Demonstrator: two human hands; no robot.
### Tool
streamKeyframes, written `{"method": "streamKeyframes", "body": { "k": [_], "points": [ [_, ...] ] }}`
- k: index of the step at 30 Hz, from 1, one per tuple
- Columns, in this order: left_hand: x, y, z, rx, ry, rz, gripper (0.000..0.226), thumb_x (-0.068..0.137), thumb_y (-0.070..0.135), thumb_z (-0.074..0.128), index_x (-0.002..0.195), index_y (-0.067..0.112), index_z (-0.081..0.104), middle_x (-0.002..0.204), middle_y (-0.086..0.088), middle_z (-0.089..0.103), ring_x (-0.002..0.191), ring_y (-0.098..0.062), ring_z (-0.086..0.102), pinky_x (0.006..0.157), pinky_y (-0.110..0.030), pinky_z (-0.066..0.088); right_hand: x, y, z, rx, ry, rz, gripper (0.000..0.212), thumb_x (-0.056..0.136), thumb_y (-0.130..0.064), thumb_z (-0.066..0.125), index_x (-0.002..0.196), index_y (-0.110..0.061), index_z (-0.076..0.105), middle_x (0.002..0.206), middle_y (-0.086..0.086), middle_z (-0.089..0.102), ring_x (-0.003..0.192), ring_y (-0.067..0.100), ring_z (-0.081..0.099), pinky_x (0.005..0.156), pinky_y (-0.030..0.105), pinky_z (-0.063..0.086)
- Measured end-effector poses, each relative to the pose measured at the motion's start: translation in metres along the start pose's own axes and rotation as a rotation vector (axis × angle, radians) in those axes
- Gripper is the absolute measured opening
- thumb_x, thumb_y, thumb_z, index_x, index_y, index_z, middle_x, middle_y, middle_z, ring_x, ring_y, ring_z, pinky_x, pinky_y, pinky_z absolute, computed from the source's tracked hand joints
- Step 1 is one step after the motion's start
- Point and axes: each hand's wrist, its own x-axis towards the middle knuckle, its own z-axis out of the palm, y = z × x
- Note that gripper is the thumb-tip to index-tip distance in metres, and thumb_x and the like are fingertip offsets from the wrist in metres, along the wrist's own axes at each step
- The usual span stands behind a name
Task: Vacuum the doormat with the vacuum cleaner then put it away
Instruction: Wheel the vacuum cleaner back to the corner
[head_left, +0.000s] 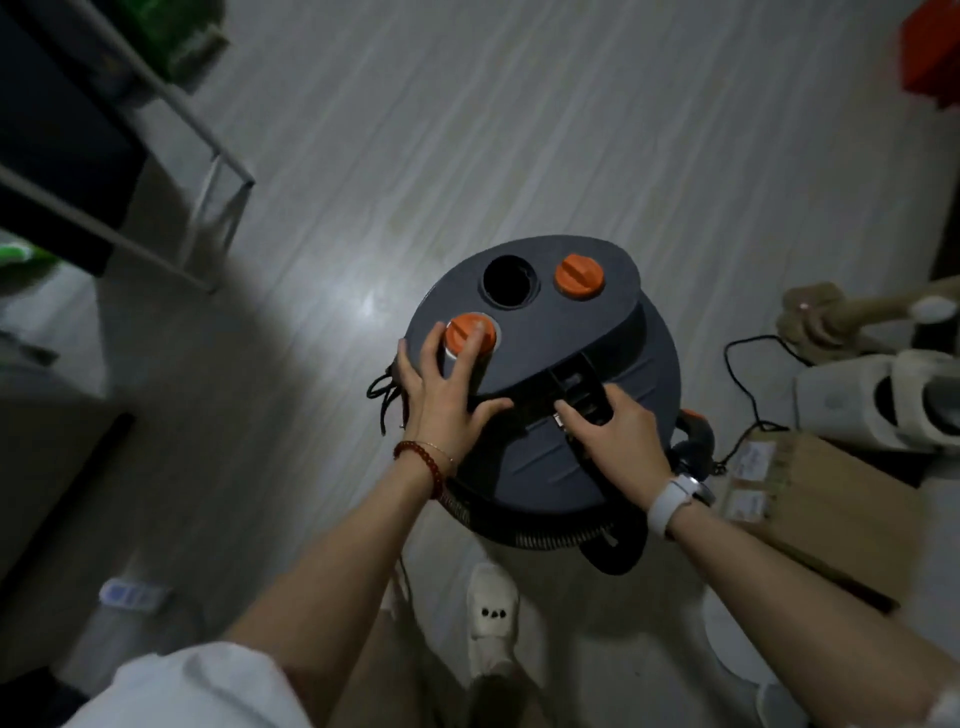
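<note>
Floor (519, 130) of pale planks carries the vacuum cleaner (550, 384); a cardboard box (831, 499) sits just right. Left hand (447, 395) lies spread on its lid by 1 orange cap (469, 332); right hand (613, 431) curls round the handle (582, 395).

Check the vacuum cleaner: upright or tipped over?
Upright. The vacuum cleaner stands on the floor with its lid facing up, both hands on top.

Pale wood-grain floor (519, 130) ran across room, bright glare patch near middle. White metal-frame shelf (156, 93) stood upper left. Cardboard box (831, 493) sat right; red object (930, 52) in upper right corner.
</note>
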Motion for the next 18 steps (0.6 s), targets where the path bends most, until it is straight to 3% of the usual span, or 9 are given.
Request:
{"method": "streamKeyframes", "body": {
  "k": [4,9,14,18],
  "points": [
    [0.078,0.017,-0.015,0.072,-0.132,0.166,0.082,0.079,0.036,0.07,0.145,0.036,0.02,0.155,-0.006,0.003,0.139,-0.041,-0.019,0.114,-0.06,0.006,0.036,-0.016,-0.002,0.098,0.162,0.098,0.036,0.075,-0.057,0.057,0.076,-0.022,0.053,0.074,0.0,0.065,0.071,0.024,0.065,0.069,0.041,0.054],
    [0.188,0.037,-0.043,0.132,-0.271,0.393,0.086,0.075,0.038,0.072,0.138,0.044,0.014,0.153,-0.007,0.01,0.14,-0.041,-0.014,0.115,-0.057,0.003,0.093,-0.053,0.016,0.173,0.413,0.2,0.039,0.079,-0.055,0.053,0.081,-0.017,0.049,0.079,0.006,0.065,0.074,0.03,0.065,0.067,0.043,0.053],
    [0.294,0.066,-0.068,0.187,-0.383,0.487,0.084,0.077,0.035,0.072,0.143,0.037,0.022,0.155,-0.005,0.003,0.141,-0.038,-0.017,0.115,-0.053,0.004,0.167,-0.102,0.024,0.228,0.613,0.255,0.05,0.081,-0.055,0.051,0.097,-0.008,0.055,0.094,0.011,0.069,0.088,0.031,0.064,0.076,0.042,0.052],
    [0.369,0.102,-0.077,0.349,-0.398,0.49,0.083,0.084,0.037,0.063,0.146,0.039,0.008,0.157,-0.001,-0.008,0.139,-0.04,-0.023,0.114,-0.052,0.004,0.239,-0.139,0.008,0.201,0.677,0.311,0.048,0.084,-0.052,0.051,0.099,-0.006,0.052,0.094,0.016,0.068,0.088,0.037,0.062,0.075,0.042,0.05]
  ]
}}
